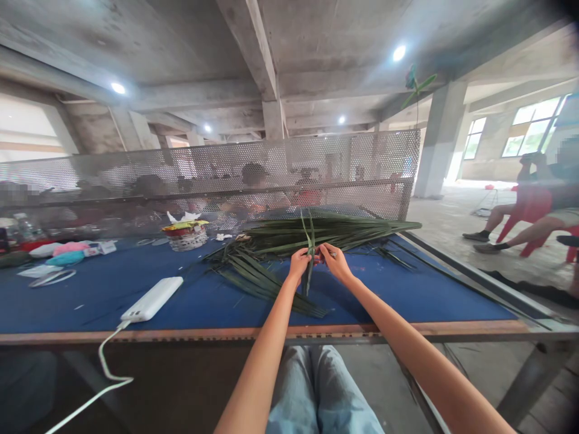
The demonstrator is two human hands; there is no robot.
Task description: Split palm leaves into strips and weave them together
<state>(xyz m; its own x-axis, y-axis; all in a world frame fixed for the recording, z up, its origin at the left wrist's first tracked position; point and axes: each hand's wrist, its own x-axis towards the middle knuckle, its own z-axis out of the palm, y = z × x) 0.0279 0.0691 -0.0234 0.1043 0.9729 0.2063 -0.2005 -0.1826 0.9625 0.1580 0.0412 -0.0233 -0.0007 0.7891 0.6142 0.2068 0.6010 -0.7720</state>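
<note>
A long bundle of green palm fronds (325, 232) lies across the blue table top (384, 301), its narrow leaflets fanning toward me. My left hand (298, 263) and my right hand (335, 262) meet just in front of it, fingers pinched around a narrow palm leaf strip (310, 259) that stands nearly upright between them. Both hands are over the leaflets. The fingertips' exact grip is too small to make out.
A white power bank (151, 299) with a white cable (106, 361) lies left of my hands, near the table's wood-trimmed front edge (253, 333). A small woven basket (186, 240) and assorted items stand farther left. A perforated metal screen (226, 163) rises behind the table, with people beyond it.
</note>
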